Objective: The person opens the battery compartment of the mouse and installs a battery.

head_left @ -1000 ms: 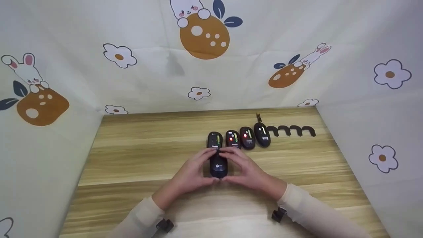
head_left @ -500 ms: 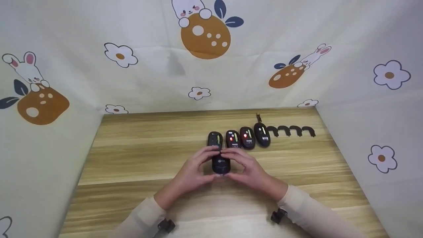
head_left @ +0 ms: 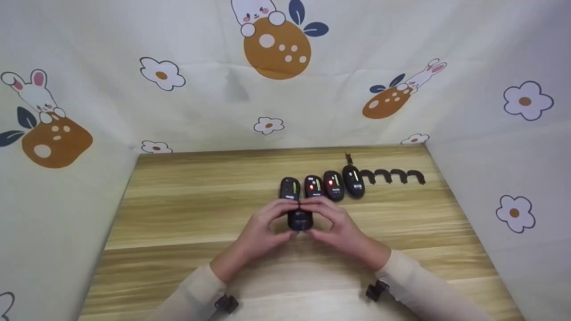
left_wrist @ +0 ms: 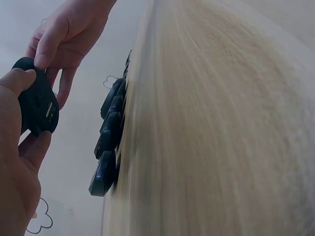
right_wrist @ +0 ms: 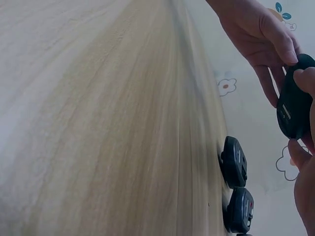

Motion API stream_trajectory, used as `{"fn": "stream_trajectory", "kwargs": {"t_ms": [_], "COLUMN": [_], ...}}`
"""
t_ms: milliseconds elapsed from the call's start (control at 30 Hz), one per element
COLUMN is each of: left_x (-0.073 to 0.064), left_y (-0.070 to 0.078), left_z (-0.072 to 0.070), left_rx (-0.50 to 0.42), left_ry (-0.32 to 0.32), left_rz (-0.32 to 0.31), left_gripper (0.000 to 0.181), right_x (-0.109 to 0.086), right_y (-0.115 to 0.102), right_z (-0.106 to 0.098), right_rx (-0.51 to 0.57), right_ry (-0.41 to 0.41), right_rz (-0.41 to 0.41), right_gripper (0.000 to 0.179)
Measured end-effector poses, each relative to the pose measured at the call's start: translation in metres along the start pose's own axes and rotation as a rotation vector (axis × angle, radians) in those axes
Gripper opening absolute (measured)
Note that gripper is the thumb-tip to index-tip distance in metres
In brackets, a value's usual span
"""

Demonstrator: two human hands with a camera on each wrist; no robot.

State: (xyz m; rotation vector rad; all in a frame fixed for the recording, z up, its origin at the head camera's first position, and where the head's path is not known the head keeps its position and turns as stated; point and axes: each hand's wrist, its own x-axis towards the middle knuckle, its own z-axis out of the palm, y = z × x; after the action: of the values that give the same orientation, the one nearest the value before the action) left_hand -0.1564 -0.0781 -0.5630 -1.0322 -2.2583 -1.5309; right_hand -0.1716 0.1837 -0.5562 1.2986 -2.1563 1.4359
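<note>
Both hands hold a black computer mouse (head_left: pixel 300 221) above the tabletop. My left hand (head_left: pixel 262 232) grips its left side, with the fingers at the far end and the thumb at the near end. My right hand (head_left: pixel 337 229) grips it the same way from the right. In the left wrist view the mouse (left_wrist: pixel 37 101) shows a dark underside with a small pale label. The right wrist view also has the mouse (right_wrist: pixel 294 105) between thumbs and fingers. Just beyond the hands, an overturned mouse (head_left: pixel 290 188) lies with its battery slot exposed.
More overturned mice (head_left: pixel 333 185) line up to the right, two showing red lights. A small gold-and-black piece (head_left: pixel 349 158) lies behind the rightmost mouse (head_left: pixel 353 182). Several curved black covers (head_left: pixel 383 175) continue the row. Printed cloth walls (head_left: pixel 200 107) surround the wooden table (head_left: pixel 187 200).
Both hands have shifted the held mouse slightly right and away from the body. It has tilted, so less of its top and more of its near end shows. The mice on the table have stayed put.
</note>
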Motion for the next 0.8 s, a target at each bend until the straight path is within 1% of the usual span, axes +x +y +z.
{"fn": "stream_trajectory", "kwargs": {"t_ms": [200, 333, 467, 567, 633, 700, 800], "left_x": [0.0007, 0.0007, 0.0002, -0.0005, -0.0007, -0.0011, -0.0014], "left_y": [0.0015, 0.0016, 0.0026, 0.0035, 0.0036, 0.003, 0.0023], "left_z": [0.0035, 0.0054, 0.0065, 0.0073, 0.0081, 0.0091, 0.0101], "left_rx": [-0.029, -0.044, -0.083, -0.122, -0.135, -0.149, -0.162], "left_ry": [0.021, 0.032, 0.03, 0.027, 0.028, 0.03, 0.036], "left_rz": [-0.078, -0.101, -0.135, -0.171, -0.185, -0.203, -0.231], "left_gripper": [0.053, 0.046, 0.048, 0.054, 0.058, 0.059, 0.058], "right_x": [0.0, 0.0005, -0.0003, -0.0008, -0.0001, 0.0006, 0.0019], "right_y": [-0.0001, -0.0005, -0.001, -0.003, -0.0047, -0.0059, -0.007], "right_z": [0.0031, 0.0056, 0.0057, 0.005, 0.0047, 0.0046, 0.0051], "right_rx": [-0.003, 0.033, 0.08, 0.128, 0.163, 0.196, 0.224], "right_ry": [0.068, 0.095, 0.087, 0.07, 0.063, 0.059, 0.057], "right_rz": [0.083, 0.123, 0.211, 0.302, 0.345, 0.375, 0.397], "right_gripper": [0.056, 0.047, 0.044, 0.048, 0.052, 0.054, 0.055]}}
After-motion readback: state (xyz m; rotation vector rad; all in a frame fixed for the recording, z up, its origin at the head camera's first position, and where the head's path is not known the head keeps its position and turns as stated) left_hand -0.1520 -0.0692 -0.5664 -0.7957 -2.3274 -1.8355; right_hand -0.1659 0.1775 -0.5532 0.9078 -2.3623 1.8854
